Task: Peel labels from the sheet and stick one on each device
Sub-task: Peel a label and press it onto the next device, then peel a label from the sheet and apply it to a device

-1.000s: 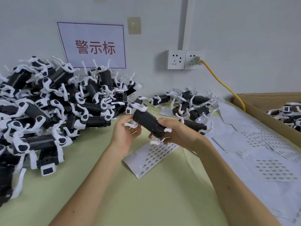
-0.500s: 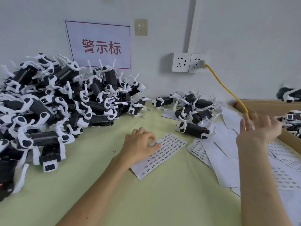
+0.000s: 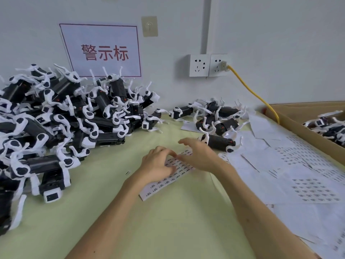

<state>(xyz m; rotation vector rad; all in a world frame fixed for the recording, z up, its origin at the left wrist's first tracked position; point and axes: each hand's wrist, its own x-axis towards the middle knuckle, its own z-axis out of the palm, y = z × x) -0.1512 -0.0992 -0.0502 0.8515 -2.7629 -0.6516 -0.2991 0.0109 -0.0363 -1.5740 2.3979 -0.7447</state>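
Paper sheet [image 3: 160, 186] flat on table [image 3: 168, 221], under both hands. Left hand [image 3: 157, 165]: bent fingertips pin it, grip nothing. Right hand [image 3: 197, 156]: over labels [image 3: 184, 170], pinch unclear. Pin sheet firmly; lift one label corner slowly.

Pale grey-white wall [image 3: 280, 43], evenly lit. Paper sign [image 3: 101, 34] with red border and red characters at left; small beige plate [image 3: 149, 26] beside it. Vertical conduit [image 3: 206, 25] drops to a double socket [image 3: 208, 65]; yellow cable [image 3: 252, 90] plugged into the right outlet. Desk [image 3: 168, 221] surface pale green.
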